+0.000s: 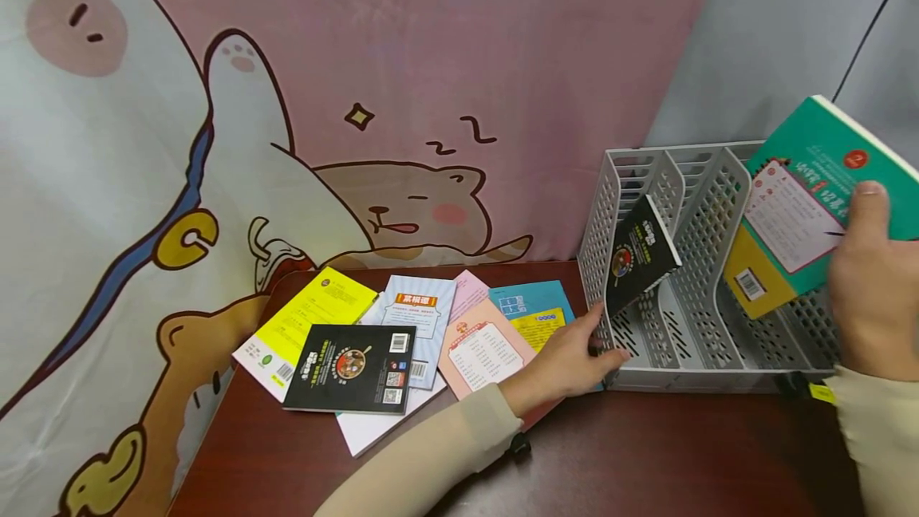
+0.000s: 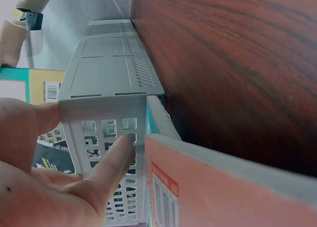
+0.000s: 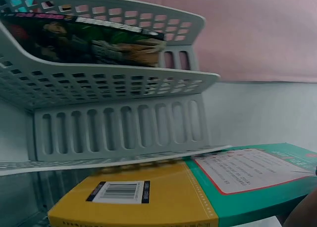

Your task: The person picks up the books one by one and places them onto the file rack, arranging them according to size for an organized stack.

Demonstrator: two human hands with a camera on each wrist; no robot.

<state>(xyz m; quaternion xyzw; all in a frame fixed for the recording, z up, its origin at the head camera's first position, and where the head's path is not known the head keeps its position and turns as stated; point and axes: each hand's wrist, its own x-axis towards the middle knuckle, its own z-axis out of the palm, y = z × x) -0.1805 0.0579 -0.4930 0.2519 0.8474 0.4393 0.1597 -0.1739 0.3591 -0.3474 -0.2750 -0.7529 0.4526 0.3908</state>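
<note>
My right hand (image 1: pixel 872 286) grips a thick green and yellow book (image 1: pixel 811 206), its thumb across the back cover. The book is tilted, its yellow lower end inside the rightmost compartment of a grey file rack (image 1: pixel 689 380). In the right wrist view, the book's barcode end (image 3: pixel 133 195) lies beside a divider. At the rack's front left corner, my left hand (image 1: pixel 563 361) holds the side wall. In the left wrist view, one finger (image 2: pixel 116 162) of it lies along the perforated outer panel. A black book (image 1: pixel 639 254) leans in the leftmost compartment.
Left of the rack, several books overlap on the dark red table (image 1: pixel 646 453), among them a black one (image 1: pixel 359 365), a yellow one (image 1: pixel 316 317) and a peach one (image 1: pixel 481 345). Behind the table hangs a pink cartoon cloth (image 1: pixel 560 62). A black cable (image 1: pixel 872 22) runs down the grey wall.
</note>
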